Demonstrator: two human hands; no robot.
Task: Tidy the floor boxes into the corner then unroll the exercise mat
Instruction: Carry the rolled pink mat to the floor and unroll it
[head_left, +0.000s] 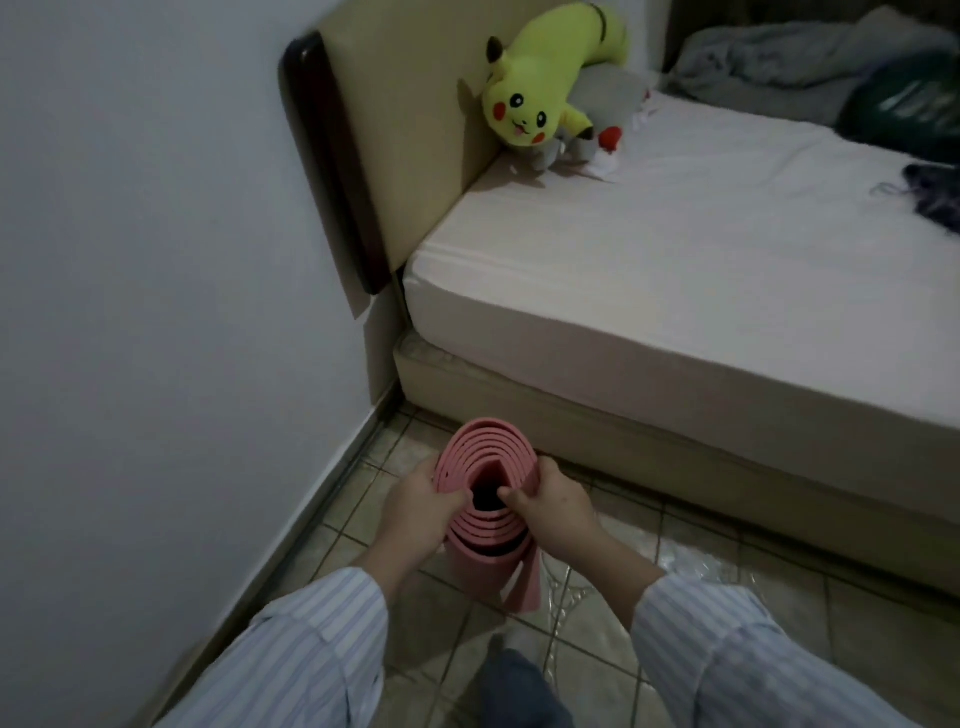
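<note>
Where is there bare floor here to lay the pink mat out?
Bare tiled floor runs as a strip between the wall skirting and the bed base. The rolled mat, gripped by the left hand and right hand, stands in it. Clear plastic sheeting crowds the tiles to the right.

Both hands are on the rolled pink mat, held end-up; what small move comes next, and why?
Probably lower the pink mat onto the tiled floor and lay it sideways: it is fully rolled, gripped by the left hand and right hand.
</note>
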